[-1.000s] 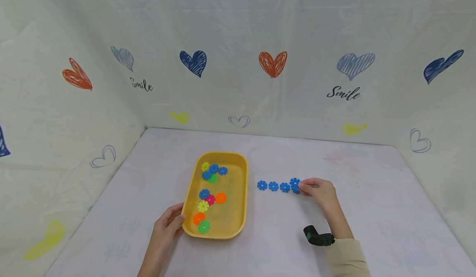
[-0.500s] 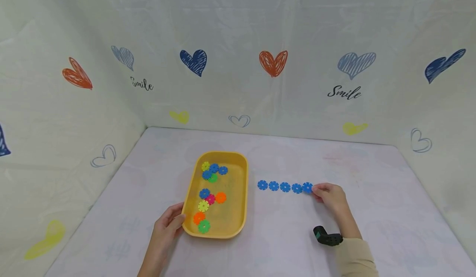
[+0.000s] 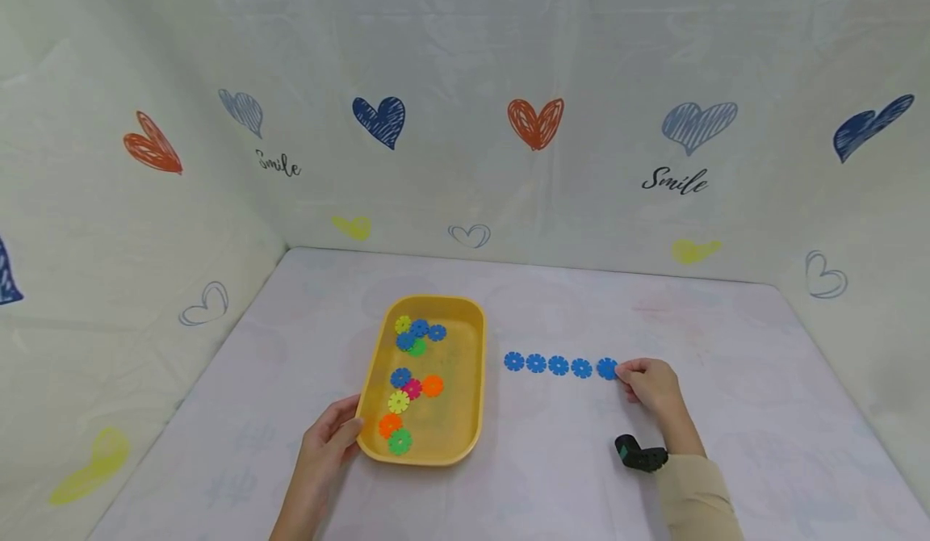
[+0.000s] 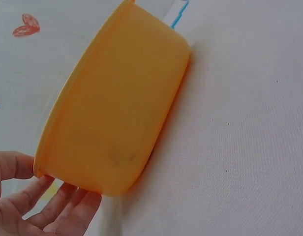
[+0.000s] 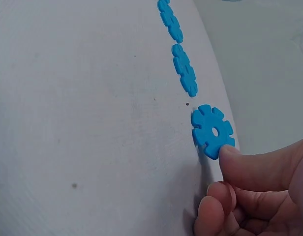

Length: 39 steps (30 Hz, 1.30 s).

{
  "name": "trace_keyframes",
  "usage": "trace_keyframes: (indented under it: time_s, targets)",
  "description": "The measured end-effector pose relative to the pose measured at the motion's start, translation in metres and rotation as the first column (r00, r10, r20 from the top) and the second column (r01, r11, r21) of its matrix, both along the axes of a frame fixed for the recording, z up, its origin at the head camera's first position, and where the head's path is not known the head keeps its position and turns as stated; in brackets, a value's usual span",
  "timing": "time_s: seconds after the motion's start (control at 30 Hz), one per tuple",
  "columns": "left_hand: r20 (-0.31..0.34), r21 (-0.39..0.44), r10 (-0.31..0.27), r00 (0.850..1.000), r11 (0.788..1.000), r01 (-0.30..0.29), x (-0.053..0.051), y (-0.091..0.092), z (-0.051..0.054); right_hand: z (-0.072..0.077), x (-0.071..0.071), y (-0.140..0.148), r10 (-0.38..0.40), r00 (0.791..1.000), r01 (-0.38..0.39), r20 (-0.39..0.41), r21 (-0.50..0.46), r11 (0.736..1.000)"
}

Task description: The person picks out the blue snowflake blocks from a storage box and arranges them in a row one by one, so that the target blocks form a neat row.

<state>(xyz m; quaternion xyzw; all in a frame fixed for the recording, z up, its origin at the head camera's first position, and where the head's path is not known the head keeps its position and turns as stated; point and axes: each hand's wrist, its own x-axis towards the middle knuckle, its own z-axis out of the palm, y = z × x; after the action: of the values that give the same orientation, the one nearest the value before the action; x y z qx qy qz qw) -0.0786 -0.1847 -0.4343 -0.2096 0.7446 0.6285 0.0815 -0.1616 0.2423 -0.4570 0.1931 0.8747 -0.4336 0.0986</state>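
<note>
Between thumb and fingertips, my right hand [image 3: 651, 384] pinches a blue notched plastic disc [image 5: 211, 129] with a round hole in its middle. It is tilted in the right wrist view, at the right end of a row of similar blue discs [image 3: 558, 365] lying flat on the table, a small gap away from its neighbour. My left hand [image 3: 327, 438] grips the near left corner of a yellow tray [image 3: 456, 412], thumb at the rim and fingers against the outer wall [image 4: 107, 108]. Loose notched discs in blue, yellow, green, orange and pink lie along the tray's left side.
A pale table [image 3: 538, 476] carries the tray and the row. Whitish sheeting [image 3: 465, 40] printed with hearts rises behind it and at both sides. A black device [image 3: 639, 454] is strapped at my right wrist.
My right hand has moved to the right with the pinched disc, from over the row's last disc to a spot just beyond it. The left hand and tray stay put.
</note>
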Motion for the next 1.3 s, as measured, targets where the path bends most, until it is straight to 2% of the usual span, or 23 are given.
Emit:
trace_keyframes:
  time_s: [0.17,0.43,1.0,1.3]
  targets:
    - [0.002,0.004,0.001,1.0,1.0,-0.001,0.0004,0.0,0.0006,-0.0001,-0.0033,-0.001,0.05,0.998,-0.052,0.024,0.064,0.997]
    - [0.011,-0.003,0.004,1.0,1.0,-0.004,-0.0001,0.0004,0.0003,0.0057,-0.0039,-0.0028,0.099,0.991,-0.108,0.085,0.104,0.989]
    - [0.005,0.003,0.003,1.0,1.0,-0.003,0.0005,-0.001,0.0003,0.0087,-0.0049,-0.0041,0.1,0.989,-0.111,0.113,0.093,0.99]
    - [0.02,-0.02,0.002,1.0,1.0,-0.001,-0.0016,0.0002,0.0005,0.008,-0.0051,-0.0022,0.106,0.988,-0.118,0.114,0.102,0.988]
